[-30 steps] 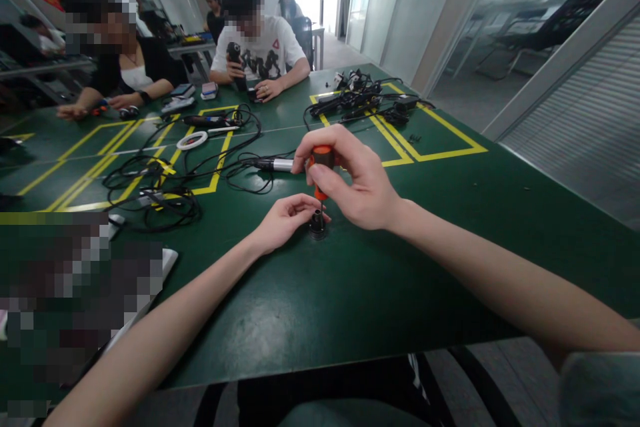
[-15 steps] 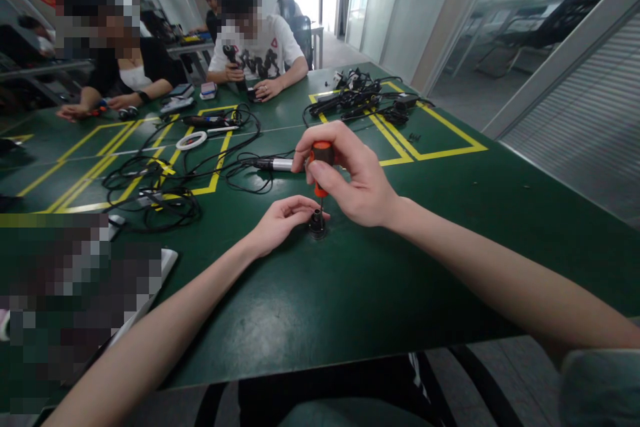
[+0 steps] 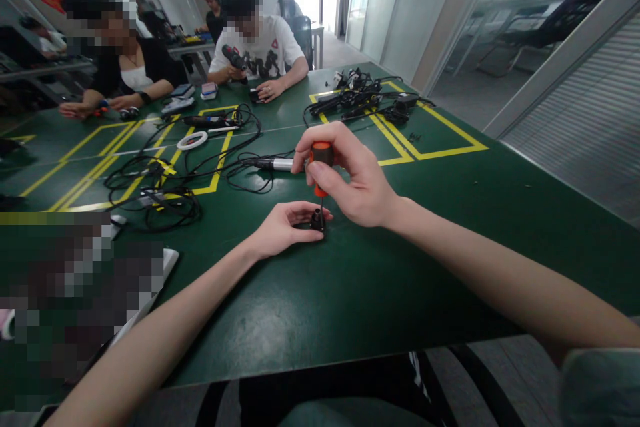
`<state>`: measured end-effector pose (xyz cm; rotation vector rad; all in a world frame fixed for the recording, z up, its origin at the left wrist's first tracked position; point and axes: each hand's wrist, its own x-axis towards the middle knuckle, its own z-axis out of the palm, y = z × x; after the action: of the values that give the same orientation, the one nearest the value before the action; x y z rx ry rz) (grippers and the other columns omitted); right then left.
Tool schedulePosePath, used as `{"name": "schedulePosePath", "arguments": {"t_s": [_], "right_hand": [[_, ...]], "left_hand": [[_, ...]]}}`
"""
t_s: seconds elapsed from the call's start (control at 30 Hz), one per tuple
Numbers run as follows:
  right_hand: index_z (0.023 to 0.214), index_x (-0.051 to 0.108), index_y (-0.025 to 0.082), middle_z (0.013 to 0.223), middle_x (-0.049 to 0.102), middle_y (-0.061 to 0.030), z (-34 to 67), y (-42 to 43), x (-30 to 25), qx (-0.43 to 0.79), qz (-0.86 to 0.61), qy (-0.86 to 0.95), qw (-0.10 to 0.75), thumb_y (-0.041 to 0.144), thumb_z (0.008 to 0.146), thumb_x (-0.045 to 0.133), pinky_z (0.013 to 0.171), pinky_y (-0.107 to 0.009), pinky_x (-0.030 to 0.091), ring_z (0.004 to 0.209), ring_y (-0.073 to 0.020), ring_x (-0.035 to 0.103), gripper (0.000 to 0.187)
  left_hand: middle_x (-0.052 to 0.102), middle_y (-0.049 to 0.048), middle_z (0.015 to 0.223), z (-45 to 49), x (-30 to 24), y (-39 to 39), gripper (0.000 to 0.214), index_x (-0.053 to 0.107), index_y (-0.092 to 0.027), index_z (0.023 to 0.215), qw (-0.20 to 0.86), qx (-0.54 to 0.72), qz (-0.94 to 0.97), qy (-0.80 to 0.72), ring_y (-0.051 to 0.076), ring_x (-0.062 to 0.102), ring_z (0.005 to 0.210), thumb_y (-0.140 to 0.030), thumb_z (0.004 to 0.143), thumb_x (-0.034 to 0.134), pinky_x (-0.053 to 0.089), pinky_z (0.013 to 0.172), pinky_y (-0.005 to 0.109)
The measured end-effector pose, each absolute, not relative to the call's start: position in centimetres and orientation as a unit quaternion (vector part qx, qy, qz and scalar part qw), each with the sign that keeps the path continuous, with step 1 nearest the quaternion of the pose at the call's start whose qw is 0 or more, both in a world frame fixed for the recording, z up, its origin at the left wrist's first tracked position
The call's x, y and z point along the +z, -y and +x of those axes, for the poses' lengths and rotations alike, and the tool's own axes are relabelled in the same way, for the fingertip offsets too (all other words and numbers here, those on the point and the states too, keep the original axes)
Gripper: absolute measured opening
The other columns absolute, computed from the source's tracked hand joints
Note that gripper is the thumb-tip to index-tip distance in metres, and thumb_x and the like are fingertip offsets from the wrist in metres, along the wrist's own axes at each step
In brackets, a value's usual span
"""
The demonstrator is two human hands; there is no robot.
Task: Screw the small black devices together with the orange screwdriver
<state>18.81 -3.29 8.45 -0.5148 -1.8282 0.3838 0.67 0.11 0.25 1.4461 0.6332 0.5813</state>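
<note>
My right hand (image 3: 357, 180) is closed round an orange-handled screwdriver (image 3: 320, 163), held upright with its thin shaft pointing down into a small black cylindrical part (image 3: 317, 220). That part rests on the green table (image 3: 310, 307). My left hand (image 3: 283, 227) pinches the part from the left, thumb and fingers curled round it. Both forearms reach in from the near edge.
A tangle of black cables (image 3: 155, 187) and a silver-tipped plug (image 3: 275, 163) lie to the left behind my hands. More black gear (image 3: 360, 97) sits inside yellow tape lines at the far right. Two people sit across the table; one holds a black device (image 3: 233, 57). A blurred patch covers the near left.
The screwdriver has lifted slightly, so more of its shaft shows above the part. My left hand has turned, its palm now facing up more. The person opposite has tilted the black device.
</note>
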Motion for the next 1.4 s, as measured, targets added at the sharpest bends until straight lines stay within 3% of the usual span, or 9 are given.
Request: {"name": "schedulePosePath", "arguments": {"t_s": [0.97, 1.23, 1.4], "right_hand": [[0.120, 0.058, 0.019, 0.100, 0.068, -0.0019, 18.81, 3.30, 8.34, 0.170, -0.214, 0.780, 0.563, 0.025, 0.105, 0.055, 0.070, -0.028, 0.053, 0.074, -0.0096, 0.061, 0.016], [0.115, 0.072, 0.020, 0.099, 0.071, -0.0033, 18.85, 3.78, 9.13, 0.098, -0.255, 0.769, 0.577, 0.030, 0.102, 0.067, 0.066, -0.027, 0.052, 0.087, -0.0157, 0.065, 0.017], [0.123, 0.073, 0.022, 0.096, 0.069, -0.0026, 18.80, 4.07, 9.26, 0.087, -0.282, 0.760, 0.579, 0.028, 0.103, 0.064, 0.064, -0.027, 0.052, 0.083, -0.0156, 0.063, 0.023]], "left_hand": [[0.084, 0.0090, 0.105, 0.67, 0.28, -0.26, 0.041, 0.082, -0.013, 0.109, 0.617, 0.234, 0.697, -0.280, 0.021, 0.078, 0.096, -0.019, 0.068, 0.089, 0.058, 0.106, 0.040], [0.084, 0.0089, 0.102, 0.73, 0.18, -0.42, 0.031, 0.082, -0.014, 0.097, 0.632, 0.239, 0.687, -0.268, 0.022, 0.078, 0.097, -0.019, 0.067, 0.091, 0.058, 0.106, 0.039], [0.084, 0.0095, 0.104, 0.71, 0.16, -0.43, 0.036, 0.082, -0.013, 0.104, 0.624, 0.236, 0.696, -0.265, 0.021, 0.078, 0.097, -0.019, 0.069, 0.091, 0.058, 0.105, 0.038]]}}
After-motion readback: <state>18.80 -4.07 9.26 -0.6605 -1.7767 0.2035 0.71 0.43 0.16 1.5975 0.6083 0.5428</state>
